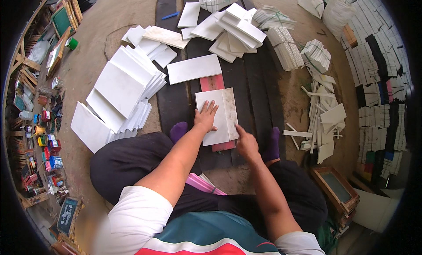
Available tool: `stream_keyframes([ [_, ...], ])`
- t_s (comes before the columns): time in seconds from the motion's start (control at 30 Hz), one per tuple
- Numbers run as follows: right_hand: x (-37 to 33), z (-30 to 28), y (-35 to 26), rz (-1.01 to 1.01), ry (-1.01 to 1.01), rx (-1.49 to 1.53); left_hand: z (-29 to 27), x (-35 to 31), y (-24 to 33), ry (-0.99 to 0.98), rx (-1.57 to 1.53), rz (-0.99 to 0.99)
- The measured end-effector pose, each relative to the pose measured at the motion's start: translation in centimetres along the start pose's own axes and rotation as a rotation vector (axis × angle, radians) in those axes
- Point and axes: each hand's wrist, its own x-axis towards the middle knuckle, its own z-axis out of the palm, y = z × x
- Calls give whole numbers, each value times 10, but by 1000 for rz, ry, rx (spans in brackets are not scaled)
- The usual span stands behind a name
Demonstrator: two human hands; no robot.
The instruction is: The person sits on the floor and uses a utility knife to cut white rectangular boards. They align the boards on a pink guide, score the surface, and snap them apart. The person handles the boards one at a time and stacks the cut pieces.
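My left hand (205, 117) lies flat with fingers spread on a white foam-like sheet (223, 116), pressing it from above. A line runs down the sheet, and its right-hand strip is smudged brown. At the sheet's right edge my right hand (247, 143) is curled, its index finger pointing along the edge; anything in its grip is hidden. Beneath the sheet lies a red board (212, 83), showing at the top and bottom. Just beyond, another white rectangular piece (194, 69) lies crosswise.
White sheets (121, 81) are stacked at left, more (239, 28) at the far middle. A blue pen (170, 15) lies on the black mat (176, 105). Tied white bundles (285, 48) and offcuts (323, 114) are at right. Paint jars (54, 145) line the left side.
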Motion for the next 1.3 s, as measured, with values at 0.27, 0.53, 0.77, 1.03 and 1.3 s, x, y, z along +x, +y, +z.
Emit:
stream_keyframes([
  [0.27, 125, 14, -29, -45, 121, -16, -6, -1, 2, -8, -20, 9],
  [0.53, 163, 22, -49, -37, 46, -19, -5, 1, -2, -22, -16, 16],
  [0.77, 169, 26, -48, -59, 32, 0, -5, 1, -4, -23, -30, 20],
  [1.03, 134, 24, -51, -19, -20, -43, -13, -1, 0, -30, -14, 18],
  [1.3, 39, 49, -15, 3, -58, -151, -3, -1, -2, 10, -11, 19],
])
